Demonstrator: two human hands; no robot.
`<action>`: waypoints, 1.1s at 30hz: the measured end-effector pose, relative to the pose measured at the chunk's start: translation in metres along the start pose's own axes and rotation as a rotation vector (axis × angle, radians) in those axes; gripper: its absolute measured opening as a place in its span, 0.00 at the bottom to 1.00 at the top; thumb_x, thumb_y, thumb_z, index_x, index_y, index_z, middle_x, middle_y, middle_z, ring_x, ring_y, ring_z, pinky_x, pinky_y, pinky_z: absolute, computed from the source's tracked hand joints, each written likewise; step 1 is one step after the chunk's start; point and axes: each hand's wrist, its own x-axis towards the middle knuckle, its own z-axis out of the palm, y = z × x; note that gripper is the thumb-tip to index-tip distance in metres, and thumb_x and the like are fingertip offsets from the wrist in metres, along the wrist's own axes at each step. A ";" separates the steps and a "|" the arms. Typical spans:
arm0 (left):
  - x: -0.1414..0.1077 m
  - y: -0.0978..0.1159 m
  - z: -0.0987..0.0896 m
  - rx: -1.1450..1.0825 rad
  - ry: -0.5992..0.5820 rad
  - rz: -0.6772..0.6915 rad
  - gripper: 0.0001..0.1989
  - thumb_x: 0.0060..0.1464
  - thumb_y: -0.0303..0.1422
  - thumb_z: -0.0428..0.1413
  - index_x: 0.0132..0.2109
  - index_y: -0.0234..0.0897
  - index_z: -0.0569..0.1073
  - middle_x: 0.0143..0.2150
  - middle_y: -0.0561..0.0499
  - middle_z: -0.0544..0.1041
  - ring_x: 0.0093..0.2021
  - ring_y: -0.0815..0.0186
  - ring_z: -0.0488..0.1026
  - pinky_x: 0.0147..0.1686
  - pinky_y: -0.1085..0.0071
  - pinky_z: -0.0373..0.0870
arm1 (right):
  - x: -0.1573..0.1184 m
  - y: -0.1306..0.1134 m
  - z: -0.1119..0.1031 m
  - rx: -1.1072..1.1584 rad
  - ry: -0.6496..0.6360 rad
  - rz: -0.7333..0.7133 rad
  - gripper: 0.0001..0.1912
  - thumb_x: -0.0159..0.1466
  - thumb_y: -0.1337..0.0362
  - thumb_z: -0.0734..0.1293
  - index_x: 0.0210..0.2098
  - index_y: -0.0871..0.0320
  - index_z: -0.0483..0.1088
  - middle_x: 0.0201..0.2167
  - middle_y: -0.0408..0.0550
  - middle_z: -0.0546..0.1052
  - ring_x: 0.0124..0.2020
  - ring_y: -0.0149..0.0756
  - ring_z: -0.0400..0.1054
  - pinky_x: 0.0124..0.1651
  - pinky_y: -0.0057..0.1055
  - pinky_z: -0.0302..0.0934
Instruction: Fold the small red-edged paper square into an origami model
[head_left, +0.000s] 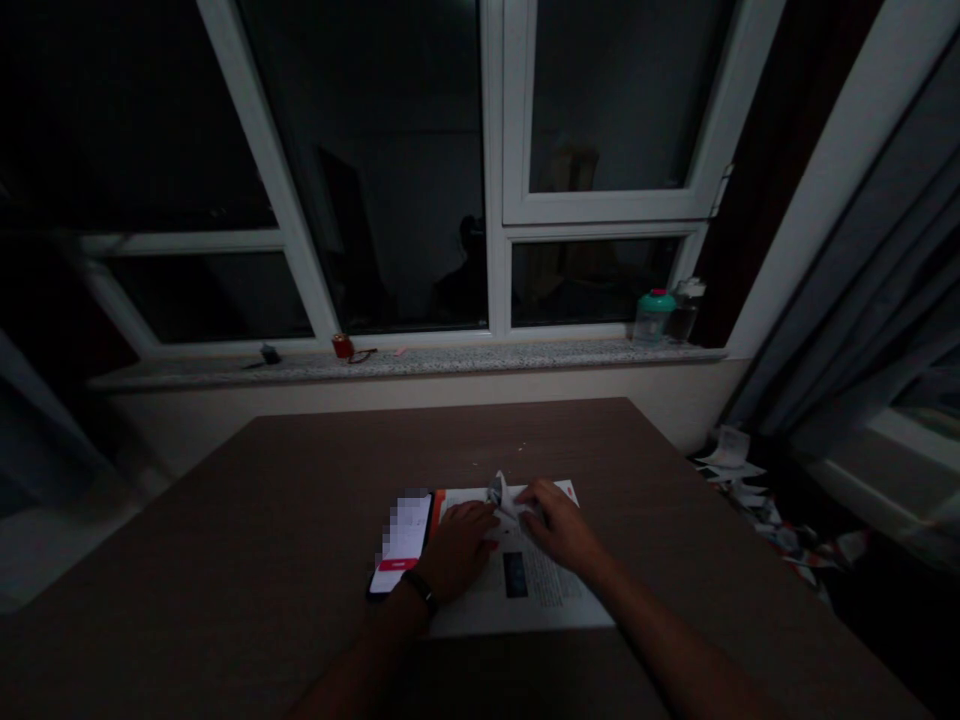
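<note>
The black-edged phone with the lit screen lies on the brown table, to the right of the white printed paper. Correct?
Not quite. The head view shows the black-edged phone left of the white printed paper, on the brown table.

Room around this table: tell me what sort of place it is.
Probably a room in a home, though a small office is possible. The wide window has a stone sill holding drink bottles, and long curtains hang at the side.

Dark brown on the surface (225,520); kinda speckled grey along the windowsill (465,359); teal and pink up top on one bottle (652,316); orange edge and black print on the white page (544,612); pink bar on the phone (406,535)
</note>
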 end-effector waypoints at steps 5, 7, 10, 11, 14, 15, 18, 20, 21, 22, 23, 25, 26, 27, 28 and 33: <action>-0.002 -0.007 -0.001 -0.064 -0.050 0.086 0.22 0.52 0.20 0.53 0.53 0.40 0.70 0.61 0.48 0.69 0.62 0.58 0.63 0.62 0.57 0.57 | -0.002 0.009 0.004 0.039 -0.003 0.009 0.23 0.62 0.69 0.64 0.57 0.54 0.64 0.53 0.53 0.70 0.56 0.45 0.63 0.59 0.45 0.57; -0.002 -0.008 -0.001 -0.080 -0.061 0.119 0.20 0.52 0.21 0.53 0.52 0.40 0.70 0.60 0.47 0.70 0.61 0.58 0.63 0.64 0.57 0.55 | -0.003 0.009 0.003 0.057 -0.030 0.002 0.28 0.63 0.68 0.63 0.62 0.53 0.60 0.59 0.53 0.67 0.60 0.45 0.60 0.62 0.46 0.55; -0.002 -0.006 -0.003 -0.094 -0.076 0.117 0.17 0.54 0.25 0.55 0.51 0.40 0.70 0.58 0.47 0.71 0.59 0.57 0.66 0.64 0.56 0.54 | -0.004 0.007 0.001 0.077 -0.081 -0.043 0.30 0.63 0.69 0.62 0.64 0.52 0.58 0.62 0.53 0.65 0.62 0.45 0.58 0.64 0.47 0.53; -0.001 -0.005 -0.005 -0.096 -0.088 0.105 0.16 0.55 0.27 0.56 0.51 0.40 0.70 0.58 0.47 0.71 0.59 0.57 0.66 0.64 0.56 0.55 | -0.004 0.006 0.001 0.086 -0.095 -0.059 0.30 0.63 0.69 0.62 0.64 0.52 0.58 0.61 0.53 0.66 0.62 0.45 0.58 0.64 0.46 0.53; -0.001 -0.003 -0.008 -0.104 -0.099 0.092 0.14 0.56 0.29 0.57 0.50 0.40 0.70 0.60 0.46 0.70 0.60 0.56 0.65 0.63 0.57 0.56 | -0.003 0.004 0.000 0.124 -0.105 -0.070 0.28 0.60 0.72 0.62 0.60 0.54 0.63 0.56 0.52 0.70 0.59 0.44 0.61 0.61 0.44 0.55; -0.001 -0.002 -0.009 -0.102 -0.095 0.092 0.14 0.57 0.29 0.57 0.50 0.40 0.71 0.61 0.46 0.69 0.60 0.56 0.65 0.62 0.57 0.57 | -0.002 0.004 0.000 0.133 -0.098 -0.058 0.27 0.59 0.72 0.62 0.58 0.54 0.64 0.54 0.52 0.71 0.57 0.43 0.62 0.60 0.43 0.56; 0.000 -0.003 -0.010 -0.071 -0.075 0.075 0.11 0.58 0.30 0.57 0.49 0.41 0.72 0.61 0.47 0.69 0.61 0.56 0.64 0.61 0.57 0.58 | -0.002 0.004 -0.001 0.133 -0.072 -0.003 0.23 0.59 0.73 0.62 0.53 0.54 0.67 0.48 0.51 0.72 0.53 0.42 0.64 0.57 0.41 0.58; 0.000 -0.004 -0.009 -0.033 -0.058 0.061 0.10 0.59 0.31 0.57 0.48 0.42 0.73 0.61 0.49 0.69 0.61 0.56 0.63 0.61 0.56 0.58 | -0.001 0.006 -0.001 0.125 -0.060 0.022 0.20 0.60 0.72 0.62 0.51 0.54 0.68 0.46 0.50 0.72 0.52 0.42 0.65 0.56 0.41 0.59; 0.000 -0.006 -0.009 -0.011 -0.046 0.057 0.09 0.60 0.31 0.57 0.48 0.42 0.74 0.61 0.49 0.69 0.61 0.56 0.63 0.61 0.55 0.58 | -0.001 0.006 -0.001 0.122 -0.054 0.031 0.19 0.60 0.72 0.62 0.50 0.54 0.68 0.46 0.50 0.72 0.51 0.42 0.65 0.55 0.40 0.59; 0.000 -0.008 -0.008 0.012 -0.034 0.054 0.09 0.60 0.32 0.57 0.48 0.43 0.74 0.62 0.49 0.68 0.62 0.55 0.62 0.61 0.54 0.58 | -0.001 0.007 -0.002 0.120 -0.049 0.038 0.17 0.61 0.71 0.62 0.49 0.54 0.68 0.45 0.50 0.72 0.51 0.42 0.65 0.55 0.40 0.59; -0.001 -0.010 -0.007 0.039 -0.017 0.044 0.09 0.61 0.32 0.56 0.48 0.43 0.74 0.62 0.49 0.67 0.62 0.55 0.61 0.61 0.53 0.57 | -0.001 0.007 -0.002 0.120 -0.042 0.045 0.16 0.61 0.70 0.63 0.49 0.54 0.68 0.45 0.50 0.72 0.50 0.42 0.65 0.54 0.40 0.59; -0.001 -0.015 -0.006 0.087 0.006 0.025 0.09 0.63 0.34 0.55 0.50 0.44 0.74 0.63 0.48 0.66 0.62 0.55 0.60 0.61 0.52 0.57 | -0.002 0.008 -0.002 0.123 -0.034 0.049 0.14 0.62 0.69 0.63 0.48 0.54 0.69 0.45 0.50 0.73 0.49 0.42 0.66 0.53 0.40 0.59; -0.002 -0.017 -0.006 0.108 0.021 0.011 0.09 0.64 0.34 0.54 0.50 0.44 0.74 0.63 0.48 0.66 0.62 0.55 0.60 0.61 0.52 0.56 | -0.002 0.007 -0.002 0.128 -0.034 0.044 0.14 0.62 0.69 0.63 0.47 0.54 0.69 0.45 0.50 0.73 0.49 0.42 0.66 0.53 0.40 0.59; -0.002 -0.019 -0.006 0.124 0.033 -0.007 0.10 0.65 0.35 0.54 0.51 0.44 0.74 0.62 0.48 0.66 0.62 0.55 0.60 0.61 0.52 0.56 | -0.002 0.007 -0.003 0.133 -0.037 0.036 0.13 0.62 0.68 0.63 0.47 0.54 0.69 0.45 0.50 0.73 0.49 0.42 0.66 0.53 0.40 0.59; -0.002 -0.019 -0.006 0.137 0.043 -0.026 0.10 0.65 0.35 0.53 0.51 0.44 0.74 0.63 0.47 0.65 0.63 0.55 0.59 0.61 0.51 0.55 | -0.003 0.006 -0.003 0.138 -0.041 0.023 0.14 0.63 0.68 0.64 0.48 0.54 0.69 0.45 0.50 0.73 0.49 0.43 0.66 0.53 0.40 0.59; -0.002 -0.013 -0.015 0.118 0.039 -0.080 0.14 0.69 0.34 0.46 0.53 0.44 0.74 0.58 0.46 0.68 0.57 0.56 0.63 0.57 0.55 0.59 | -0.002 -0.001 -0.004 0.163 -0.091 -0.098 0.18 0.63 0.67 0.65 0.53 0.52 0.69 0.46 0.50 0.75 0.50 0.42 0.66 0.54 0.41 0.59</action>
